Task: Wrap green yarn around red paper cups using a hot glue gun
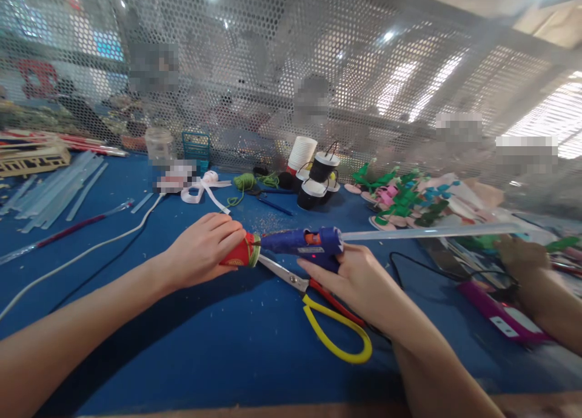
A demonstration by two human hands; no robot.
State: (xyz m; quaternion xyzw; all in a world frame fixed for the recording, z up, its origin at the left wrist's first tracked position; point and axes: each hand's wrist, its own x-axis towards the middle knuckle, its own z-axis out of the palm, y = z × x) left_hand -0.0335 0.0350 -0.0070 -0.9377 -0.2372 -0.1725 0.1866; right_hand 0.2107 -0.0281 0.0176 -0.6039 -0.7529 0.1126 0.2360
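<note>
Blue table (204,345), left hand (200,251) gripping red cup (240,253), right hand (359,284) gripping glue gun (302,243)

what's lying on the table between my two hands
In the head view, scissors with yellow handles lie on the blue table, blades under the glue gun.

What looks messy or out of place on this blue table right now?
Mostly clutter. Open scissors lie directly under the glue gun in the right hand, whose nozzle meets the small red cup held by the left hand. Pale specks litter the table, and glue sticks lie scattered far left.
</note>
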